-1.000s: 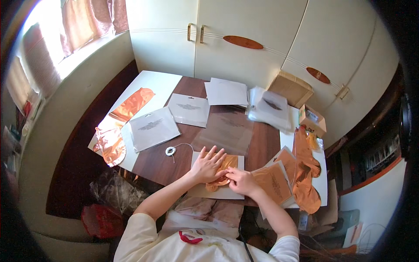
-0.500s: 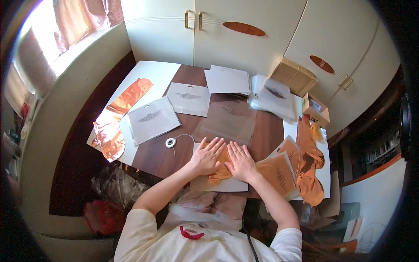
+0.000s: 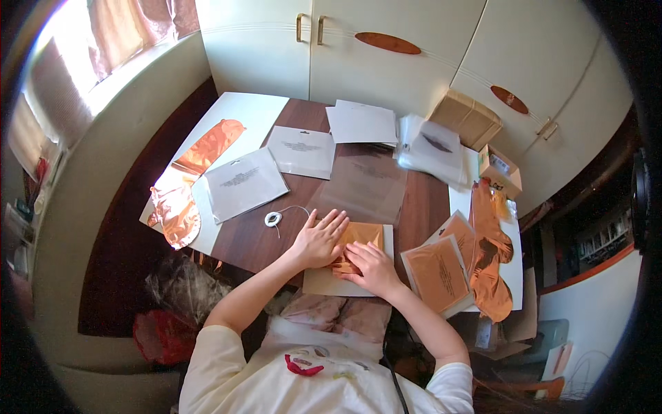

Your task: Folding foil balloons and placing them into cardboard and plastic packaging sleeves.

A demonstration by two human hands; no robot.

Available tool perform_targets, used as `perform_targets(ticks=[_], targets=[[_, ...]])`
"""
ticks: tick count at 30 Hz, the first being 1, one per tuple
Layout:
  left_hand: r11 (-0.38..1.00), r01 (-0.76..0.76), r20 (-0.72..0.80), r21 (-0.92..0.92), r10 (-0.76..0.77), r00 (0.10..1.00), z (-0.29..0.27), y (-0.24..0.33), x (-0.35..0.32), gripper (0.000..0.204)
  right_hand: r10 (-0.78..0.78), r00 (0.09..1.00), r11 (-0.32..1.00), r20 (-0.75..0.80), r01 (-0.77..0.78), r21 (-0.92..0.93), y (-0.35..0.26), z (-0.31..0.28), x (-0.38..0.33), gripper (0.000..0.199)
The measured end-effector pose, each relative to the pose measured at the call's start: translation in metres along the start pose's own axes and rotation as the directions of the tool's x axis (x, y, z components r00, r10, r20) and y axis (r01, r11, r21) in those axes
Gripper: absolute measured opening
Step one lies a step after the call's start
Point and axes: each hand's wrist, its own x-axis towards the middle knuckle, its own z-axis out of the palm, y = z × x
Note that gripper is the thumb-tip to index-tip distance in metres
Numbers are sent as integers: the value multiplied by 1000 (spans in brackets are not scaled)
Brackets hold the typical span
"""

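A copper-coloured foil balloon (image 3: 367, 235), folded to a roughly square shape, lies on a white card (image 3: 329, 284) at the table's near edge. My left hand (image 3: 318, 241) rests flat on the foil's left side, its fingers stretched out and pointing away from me. Lower and to the right, my right hand (image 3: 374, 269) presses on the foil with fingers extended toward the left hand. Both palms hide part of the foil. Left of the card is a small ring of white ribbon (image 3: 274, 219) with its loose end trailing.
Clear bags with copper foil inside (image 3: 436, 274) lie to the right, beside long foil balloons (image 3: 491, 276). More foil (image 3: 210, 146) is at the far left. White-backed bags (image 3: 246, 183), a clear bag (image 3: 365, 185), white cards (image 3: 362, 123) and a small box (image 3: 500, 171) stand farther back.
My right hand has slid down and toward me, uncovering the foil's upper right part. The left hand has shifted slightly left and down. The foil now looks squarer.
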Motion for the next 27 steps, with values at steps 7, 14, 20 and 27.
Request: perform_targets(ticks=[7,14,20,27], targets=[[997,24,67,-77,-19,998,0,-3,2,61,-86,975,995,-203,73,-68,-5,0,7,19],[999,29,84,-27,-27,996,0,-2,4,63,-300,945,899,-128,236,-370,-13,-6,2,11],[999,17,100,28,-19,995,2,-4,2,81,-166,985,968,-50,153,-199,-29,-13,-24,34],[999,-27,104,46,22,994,-11,1,2,105,3,1000,998,-18,-2,66,-19,-26,-30,40]])
